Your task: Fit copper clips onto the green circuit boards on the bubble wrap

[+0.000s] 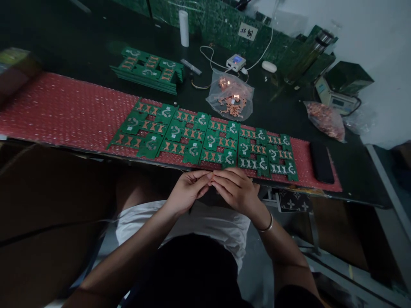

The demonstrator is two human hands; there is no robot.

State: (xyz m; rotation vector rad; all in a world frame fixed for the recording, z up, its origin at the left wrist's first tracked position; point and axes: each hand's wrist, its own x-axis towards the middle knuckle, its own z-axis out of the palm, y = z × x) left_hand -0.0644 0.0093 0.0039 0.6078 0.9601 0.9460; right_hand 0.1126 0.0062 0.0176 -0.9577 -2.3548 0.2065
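Note:
Close to the table's front edge, my left hand (190,189) and my right hand (236,190) meet fingertip to fingertip. Both are closed in a pinch on a tiny copper-coloured piece (212,176), mostly hidden by the fingers. Just beyond lies a row of green circuit board panels (221,141) on red bubble wrap (73,109). Copper bone-shaped pieces sit in rows on them; bare silver pads show on the front row of the right-hand panels. Behind the row, an open clear plastic bag (230,96) holds many loose copper pieces.
A stack of green boards (147,70) stands behind left. Farther back are a white roll (184,29), a small white device with lit screen (236,62) and cables. At right are a black phone (321,162), another bag of copper pieces (325,119) and a tall flask (310,55).

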